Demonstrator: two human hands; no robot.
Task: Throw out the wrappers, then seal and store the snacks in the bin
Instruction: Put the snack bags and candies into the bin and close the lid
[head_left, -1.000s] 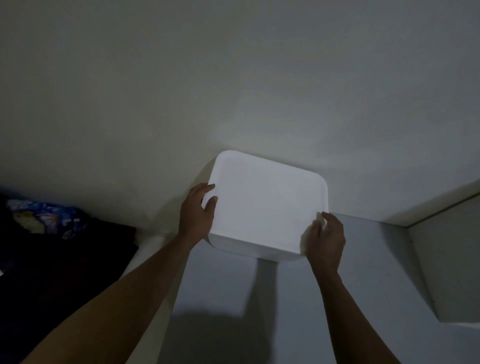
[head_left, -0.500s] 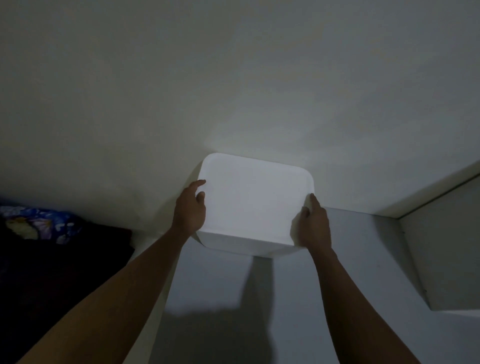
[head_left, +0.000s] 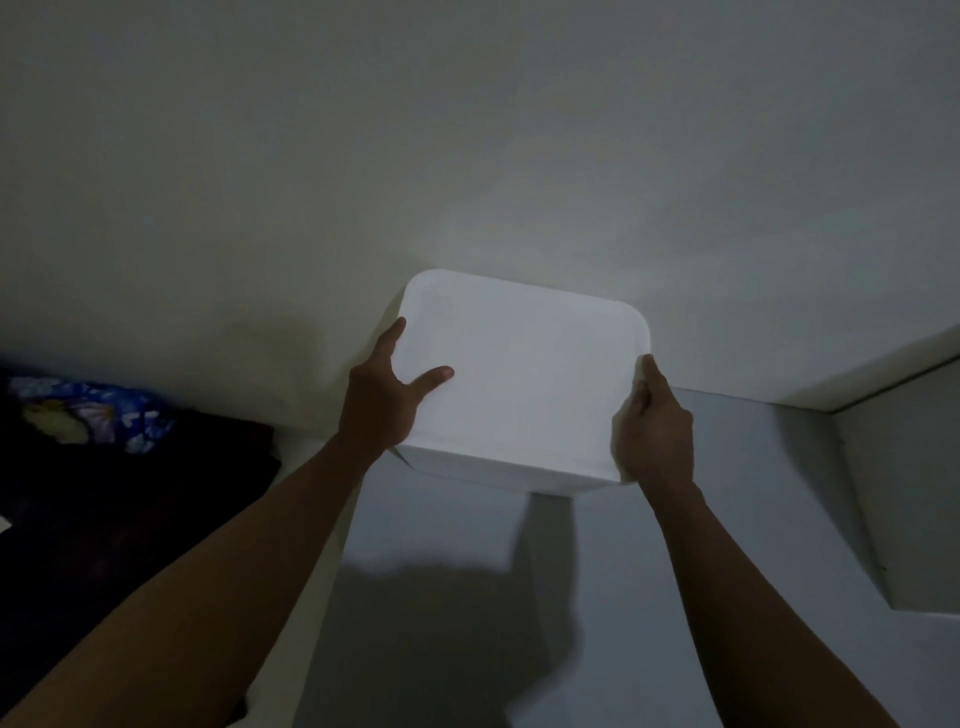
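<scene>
A white lidded bin (head_left: 524, 374) stands on a grey surface (head_left: 753, 493), pushed back against the pale wall. My left hand (head_left: 382, 402) grips its left edge, thumb lying across the lid and fingers along the side. My right hand (head_left: 655, 434) clasps the bin's right front corner, fingers wrapped over the rim. The lid covers the bin, so its contents are hidden. No wrappers or snacks show anywhere in the dim scene.
A dark heap of cloth (head_left: 104, 509) with a blue patterned piece (head_left: 98, 415) lies at the left. A raised pale ledge (head_left: 914, 483) borders the grey surface on the right. The wall (head_left: 467, 156) fills the upper half.
Both hands slid along the bin with it held between them; my left thumb now rests on the lid. The bin stays against the wall.
</scene>
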